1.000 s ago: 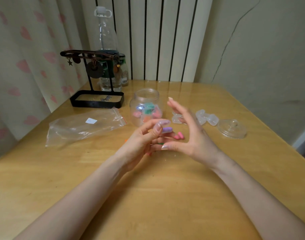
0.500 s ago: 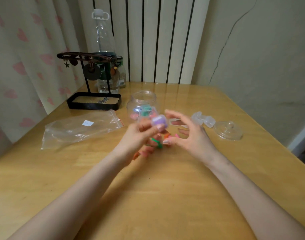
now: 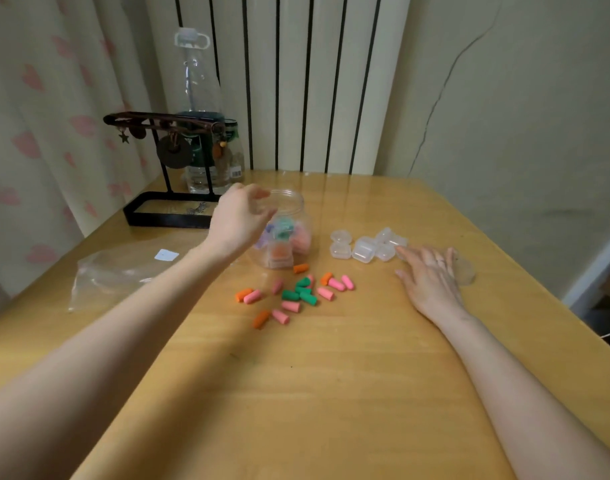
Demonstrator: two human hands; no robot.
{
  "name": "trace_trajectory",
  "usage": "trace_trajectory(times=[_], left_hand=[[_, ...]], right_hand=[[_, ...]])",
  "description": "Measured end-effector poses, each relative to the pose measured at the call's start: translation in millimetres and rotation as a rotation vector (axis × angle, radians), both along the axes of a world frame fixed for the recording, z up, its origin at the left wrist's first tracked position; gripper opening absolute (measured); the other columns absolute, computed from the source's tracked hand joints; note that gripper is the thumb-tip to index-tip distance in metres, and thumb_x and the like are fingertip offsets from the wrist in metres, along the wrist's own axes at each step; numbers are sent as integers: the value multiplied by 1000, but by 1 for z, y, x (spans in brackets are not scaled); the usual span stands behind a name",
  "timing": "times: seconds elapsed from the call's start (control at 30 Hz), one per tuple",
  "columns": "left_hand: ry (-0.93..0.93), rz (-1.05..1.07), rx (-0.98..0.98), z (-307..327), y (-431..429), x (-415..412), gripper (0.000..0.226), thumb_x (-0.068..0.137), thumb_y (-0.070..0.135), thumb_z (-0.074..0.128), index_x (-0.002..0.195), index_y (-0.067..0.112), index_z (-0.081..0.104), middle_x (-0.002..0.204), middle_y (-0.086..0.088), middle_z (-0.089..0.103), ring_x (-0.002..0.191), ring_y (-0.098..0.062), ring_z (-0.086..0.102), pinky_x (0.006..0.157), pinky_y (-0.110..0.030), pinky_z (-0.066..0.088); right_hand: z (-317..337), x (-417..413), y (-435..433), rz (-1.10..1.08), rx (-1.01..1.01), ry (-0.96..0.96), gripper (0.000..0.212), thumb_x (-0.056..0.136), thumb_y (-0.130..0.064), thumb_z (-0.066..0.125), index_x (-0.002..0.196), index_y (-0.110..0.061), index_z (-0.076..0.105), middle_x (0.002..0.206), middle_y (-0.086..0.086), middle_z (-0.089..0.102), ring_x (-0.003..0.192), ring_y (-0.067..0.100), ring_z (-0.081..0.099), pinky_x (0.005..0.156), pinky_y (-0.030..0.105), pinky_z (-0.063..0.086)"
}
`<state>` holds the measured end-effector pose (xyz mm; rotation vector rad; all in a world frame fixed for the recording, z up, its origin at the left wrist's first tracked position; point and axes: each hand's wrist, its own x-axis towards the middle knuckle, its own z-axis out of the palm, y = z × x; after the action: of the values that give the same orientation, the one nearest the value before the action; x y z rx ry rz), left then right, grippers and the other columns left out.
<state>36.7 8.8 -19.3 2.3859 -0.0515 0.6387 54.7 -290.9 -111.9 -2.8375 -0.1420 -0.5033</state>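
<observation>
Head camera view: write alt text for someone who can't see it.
A person's left hand hovers over the mouth of a clear jar holding small filled cases, while the right hand reaches toward empty clear cases. Orange, pink and green foam earplugs lie scattered on the wooden table.

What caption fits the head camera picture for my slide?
Left hand at the open jar, right hand reaching toward small clear boxes, colourful foam plugs scattered on the wooden table.
</observation>
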Motion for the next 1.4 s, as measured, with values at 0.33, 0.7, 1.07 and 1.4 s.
trace_trajectory(times=[0.33,0.7,1.07,1.4], left_hand=[[7,-113,-248,-39,-25,-65,14,91,17,58,101,16,68,87,8,63,77,-12,63,64,-27,52],[46,-293,-161,-55,-43,-77,9,88,7,60,91,8,69,83,10,62,71,-22,66,67,-39,55],[197,-452,-385,-51,-47,-81,14,93,9,55,93,5,69,72,18,68,57,6,55,53,-7,37],[51,-523,-529,-46,-50,-85,52,75,0,73,121,18,57,84,13,61,58,0,55,49,-5,38]], right_hand=[[8,-7,12,-53,11,53,35,95,-18,49,130,-11,47,142,12,41,130,35,27,108,38,22],[3,-5,12,45,22,46,38,92,-36,54,124,-17,50,131,6,56,134,26,34,118,46,1],[43,-36,46,298,599,-55,43,82,-13,68,122,-28,58,100,-6,52,85,14,55,84,26,45],[61,-89,101,545,1234,285,22,78,2,69,90,-12,58,77,4,65,62,9,63,61,19,51]])
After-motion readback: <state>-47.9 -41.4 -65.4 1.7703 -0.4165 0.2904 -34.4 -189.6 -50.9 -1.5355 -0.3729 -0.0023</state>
